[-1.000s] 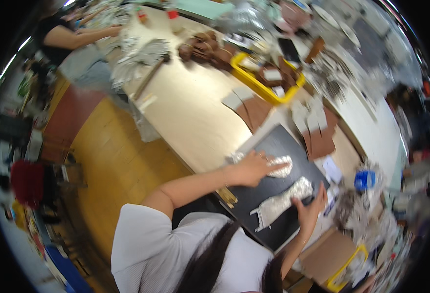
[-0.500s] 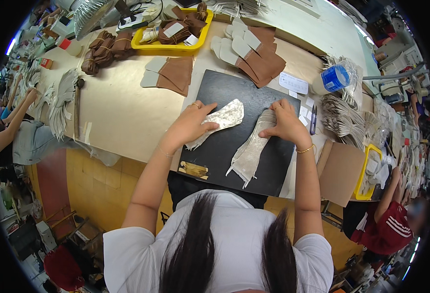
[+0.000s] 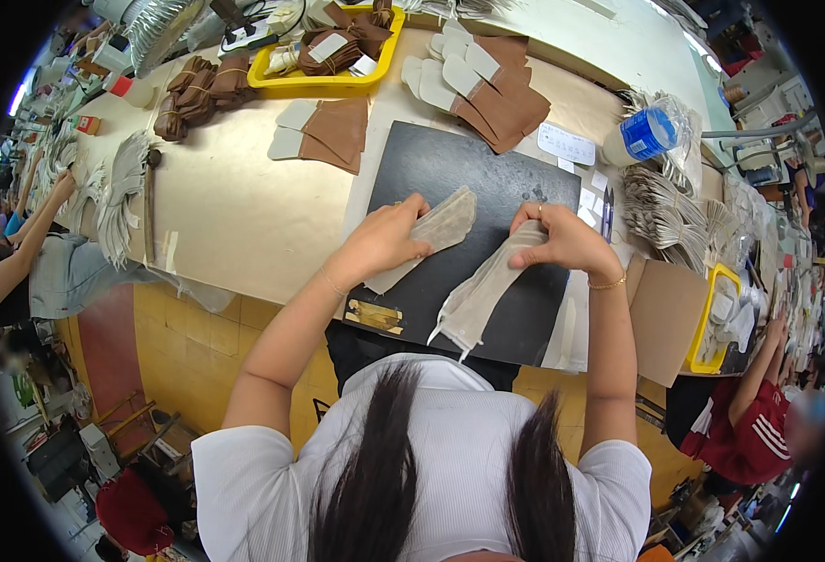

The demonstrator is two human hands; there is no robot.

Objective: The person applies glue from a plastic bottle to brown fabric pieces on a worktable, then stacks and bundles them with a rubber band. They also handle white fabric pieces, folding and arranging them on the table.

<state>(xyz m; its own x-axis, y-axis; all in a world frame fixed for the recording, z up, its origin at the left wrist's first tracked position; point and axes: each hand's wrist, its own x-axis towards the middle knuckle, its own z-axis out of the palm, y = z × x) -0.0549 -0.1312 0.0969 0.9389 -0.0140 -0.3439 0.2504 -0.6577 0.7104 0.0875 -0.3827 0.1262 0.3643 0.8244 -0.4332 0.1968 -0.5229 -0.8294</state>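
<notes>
Over a black board [image 3: 431,173], each of my hands grips light grey, bone-shaped flat pieces. My left hand [image 3: 386,236] is closed along the left edge of a grey piece [image 3: 448,223], thumb on the near side and fingers on the far side. A layered stack of grey pieces [image 3: 483,286] is pinched by its far end in my right hand [image 3: 564,242], thumb on top and fingers curled round the edge. Thin white strips stick out at the stack's near end. Whether the left piece is a single layer I cannot tell.
Brown and grey pieces lie fanned beyond the board, one group [image 3: 324,131] left and another [image 3: 483,89] right. A yellow tray [image 3: 324,82] holds brown bundles. To the right are a blue-labelled jar [image 3: 642,136], pens [image 3: 607,214] and grey bundles [image 3: 661,215]. Other people work at both sides.
My right hand has moved slightly right and tilted its stack. The pieces' upper faces, shiny silver before, now look dull grey. My left hand has stayed about in place, still gripping.
</notes>
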